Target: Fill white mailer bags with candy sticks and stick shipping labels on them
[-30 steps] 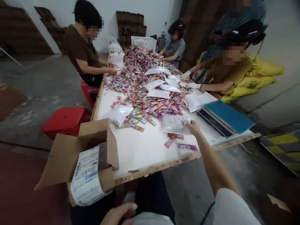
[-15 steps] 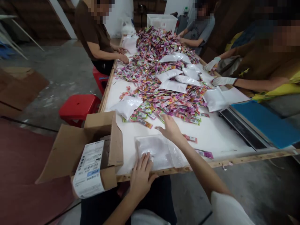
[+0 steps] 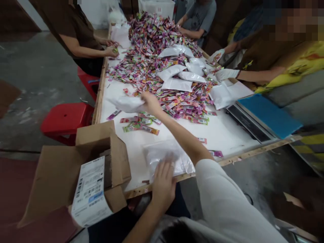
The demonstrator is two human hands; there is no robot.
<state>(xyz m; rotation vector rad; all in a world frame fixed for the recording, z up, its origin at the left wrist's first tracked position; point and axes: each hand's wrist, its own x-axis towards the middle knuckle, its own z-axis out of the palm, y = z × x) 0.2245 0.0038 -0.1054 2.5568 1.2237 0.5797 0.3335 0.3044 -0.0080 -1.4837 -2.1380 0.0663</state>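
Observation:
My right hand grips the right end of a filled white pouch, which is tilted and blurred over the table's left part. My left hand lies with fingers stretched out on a flat clear plastic bag at the near edge; its fingertips are smeared by motion. Beyond my right hand spreads a large heap of colourful small packets, with several white pouches lying on it. A few loose packets lie between my hands.
An open cardboard box with a labelled flap stands at the near left. A scale and blue sheet are at the right. A red stool stands left. People work along both sides; one wears white gloves.
My right hand has moved left and away from me and taken hold of the white pouch, which is now lifted. My left hand has slid right over the clear bag. The view has shifted.

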